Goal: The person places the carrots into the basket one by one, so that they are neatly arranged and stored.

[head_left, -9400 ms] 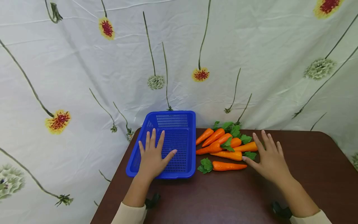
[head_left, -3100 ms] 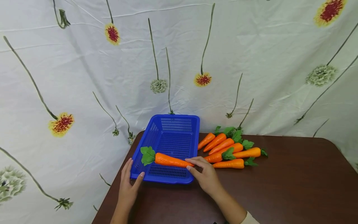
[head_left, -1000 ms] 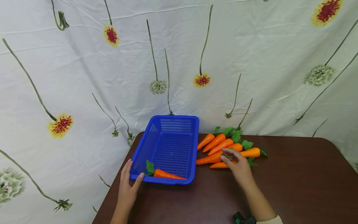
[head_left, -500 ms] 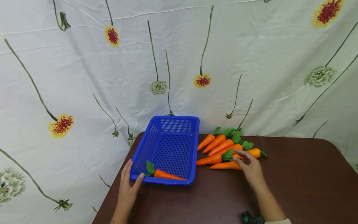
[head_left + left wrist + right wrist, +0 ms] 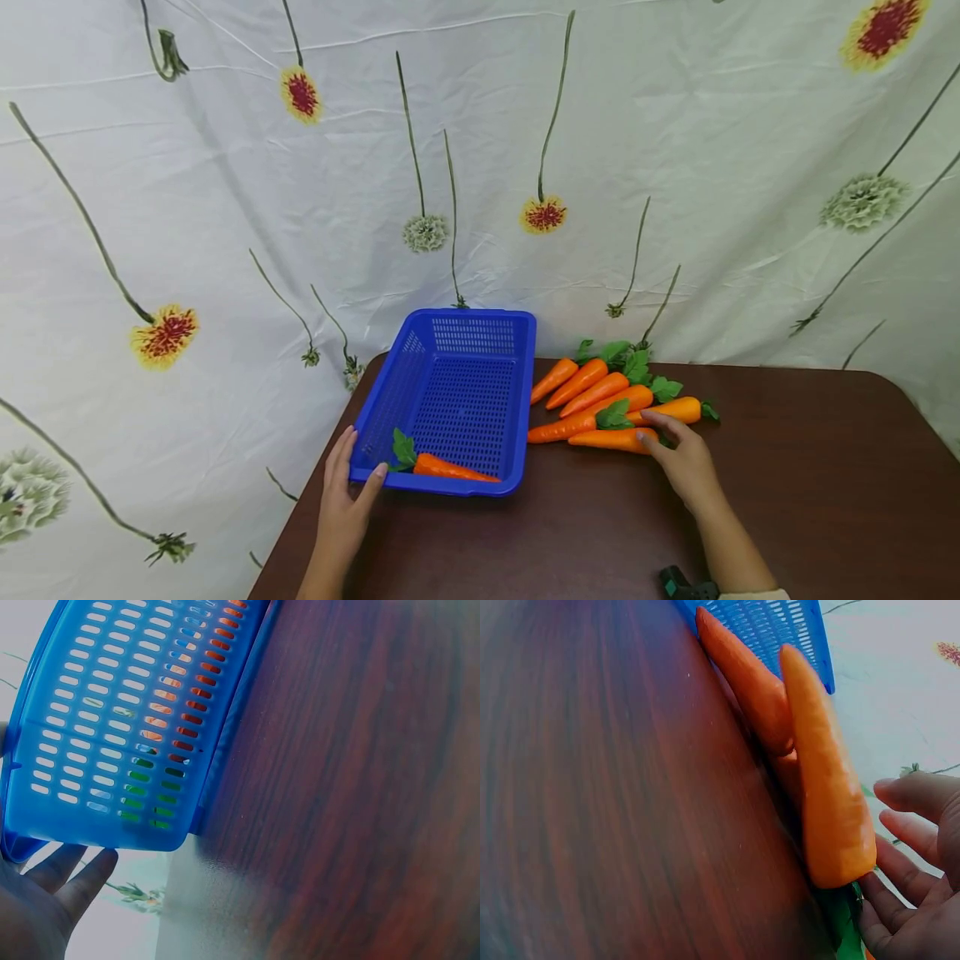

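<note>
A blue plastic basket (image 5: 461,417) with slotted walls stands on the table and holds one orange carrot (image 5: 450,468) with green leaves near its front wall. My left hand (image 5: 342,508) rests at the basket's front left corner, thumb by the front rim and straight fingers along the left side. To the right of the basket lies a pile of several carrots (image 5: 585,392). My right hand (image 5: 688,462) reaches to the thick end of the nearest carrot (image 5: 829,787), loosely bent fingers beside it. In the right wrist view the thumb stays apart from that carrot.
The dark brown wooden table (image 5: 570,533) extends in front of the basket and off to the right. A white cloth (image 5: 465,167) printed with flowers hangs behind it. A black wrist device (image 5: 686,583) shows at my right forearm.
My right hand first carried one carrot over the basket, and that carrot now lies inside. The hand has since moved right to the nearest carrot of the pile. My left hand stays at the corner.
</note>
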{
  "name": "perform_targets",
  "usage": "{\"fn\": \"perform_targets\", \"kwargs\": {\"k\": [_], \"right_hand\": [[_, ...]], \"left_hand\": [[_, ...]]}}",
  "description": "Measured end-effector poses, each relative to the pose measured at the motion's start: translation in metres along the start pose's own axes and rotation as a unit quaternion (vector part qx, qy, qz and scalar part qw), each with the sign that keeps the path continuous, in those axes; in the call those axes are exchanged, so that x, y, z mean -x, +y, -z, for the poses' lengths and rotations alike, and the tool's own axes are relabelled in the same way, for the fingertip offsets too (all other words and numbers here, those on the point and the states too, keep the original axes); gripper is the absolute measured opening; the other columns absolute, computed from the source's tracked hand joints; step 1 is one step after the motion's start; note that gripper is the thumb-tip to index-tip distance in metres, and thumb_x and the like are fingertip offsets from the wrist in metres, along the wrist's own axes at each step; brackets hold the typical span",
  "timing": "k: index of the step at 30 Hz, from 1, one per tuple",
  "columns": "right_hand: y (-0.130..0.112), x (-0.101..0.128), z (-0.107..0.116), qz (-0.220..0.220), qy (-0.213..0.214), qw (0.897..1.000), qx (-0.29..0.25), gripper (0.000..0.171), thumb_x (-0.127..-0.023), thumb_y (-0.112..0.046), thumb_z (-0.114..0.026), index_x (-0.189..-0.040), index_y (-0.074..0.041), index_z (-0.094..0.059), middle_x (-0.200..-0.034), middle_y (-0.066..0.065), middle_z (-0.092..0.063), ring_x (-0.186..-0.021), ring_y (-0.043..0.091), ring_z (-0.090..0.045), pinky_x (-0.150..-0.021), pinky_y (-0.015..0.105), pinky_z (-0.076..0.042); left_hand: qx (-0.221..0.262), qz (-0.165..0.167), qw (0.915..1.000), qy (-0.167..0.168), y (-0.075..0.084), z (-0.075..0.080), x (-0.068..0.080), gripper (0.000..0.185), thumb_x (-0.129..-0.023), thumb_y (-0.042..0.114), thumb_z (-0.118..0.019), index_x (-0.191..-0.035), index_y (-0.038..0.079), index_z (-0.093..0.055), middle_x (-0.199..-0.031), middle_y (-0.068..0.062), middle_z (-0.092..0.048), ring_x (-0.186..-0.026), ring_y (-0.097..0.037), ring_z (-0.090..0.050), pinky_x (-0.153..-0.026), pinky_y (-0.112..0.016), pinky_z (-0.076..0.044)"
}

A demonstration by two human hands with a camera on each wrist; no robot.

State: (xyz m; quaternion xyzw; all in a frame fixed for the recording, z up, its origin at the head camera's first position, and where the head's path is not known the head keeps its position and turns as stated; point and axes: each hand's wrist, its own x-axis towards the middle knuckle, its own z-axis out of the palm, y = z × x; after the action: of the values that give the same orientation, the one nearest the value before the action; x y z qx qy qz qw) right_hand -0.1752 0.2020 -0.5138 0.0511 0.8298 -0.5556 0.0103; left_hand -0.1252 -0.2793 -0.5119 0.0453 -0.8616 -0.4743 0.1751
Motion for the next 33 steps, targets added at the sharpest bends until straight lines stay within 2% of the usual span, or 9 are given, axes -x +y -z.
{"fn": "perform_targets", "kwargs": {"k": [5, 11, 18, 33], "right_hand": [[0.007, -0.002, 0.002, -0.001, -0.019, 0.999, 0.033, 0.061, -0.095, -0.045, -0.069, -0.145, -0.013, -0.054, -0.159, 0.017, -0.041, -0.149, 0.042, -0.029, -0.116, 0.067, -0.027], [0.013, -0.005, 0.006, -0.005, -0.041, 0.998, 0.054, 0.066, -0.093, -0.048, -0.07, -0.147, -0.015, -0.053, -0.16, 0.018, -0.038, -0.149, 0.044, -0.028, -0.115, 0.069, -0.025], [0.014, -0.004, 0.008, -0.014, -0.064, 0.996, 0.059, 0.061, -0.095, -0.038, -0.069, -0.148, -0.015, -0.052, -0.161, 0.019, -0.036, -0.149, 0.046, -0.026, -0.114, 0.071, -0.025], [0.016, -0.004, 0.004, 0.014, -0.082, 0.992, 0.098, 0.057, -0.095, -0.027, -0.071, -0.147, -0.015, -0.052, -0.157, 0.02, -0.041, -0.144, 0.047, -0.035, -0.111, 0.07, -0.029]], "left_hand": [[0.001, -0.001, 1.0, -0.003, 0.001, 0.0, 0.0, 0.072, -0.096, 0.025, -0.069, -0.158, 0.016, -0.034, -0.167, -0.008, -0.023, -0.152, -0.037, -0.023, -0.117, -0.069, -0.024], [-0.001, -0.004, 1.0, -0.001, 0.001, 0.0, -0.001, 0.072, -0.095, 0.025, -0.07, -0.158, 0.017, -0.035, -0.167, -0.008, -0.024, -0.152, -0.037, -0.023, -0.117, -0.069, -0.024], [-0.001, -0.005, 1.0, -0.001, 0.002, 0.0, -0.001, 0.072, -0.095, 0.024, -0.07, -0.158, 0.016, -0.035, -0.167, -0.007, -0.024, -0.152, -0.035, -0.023, -0.118, -0.067, -0.023], [-0.003, 0.002, 1.0, 0.003, -0.001, -0.001, -0.001, 0.072, -0.095, 0.024, -0.07, -0.158, 0.016, -0.035, -0.167, -0.009, -0.025, -0.152, -0.036, -0.023, -0.118, -0.068, -0.023]]}}
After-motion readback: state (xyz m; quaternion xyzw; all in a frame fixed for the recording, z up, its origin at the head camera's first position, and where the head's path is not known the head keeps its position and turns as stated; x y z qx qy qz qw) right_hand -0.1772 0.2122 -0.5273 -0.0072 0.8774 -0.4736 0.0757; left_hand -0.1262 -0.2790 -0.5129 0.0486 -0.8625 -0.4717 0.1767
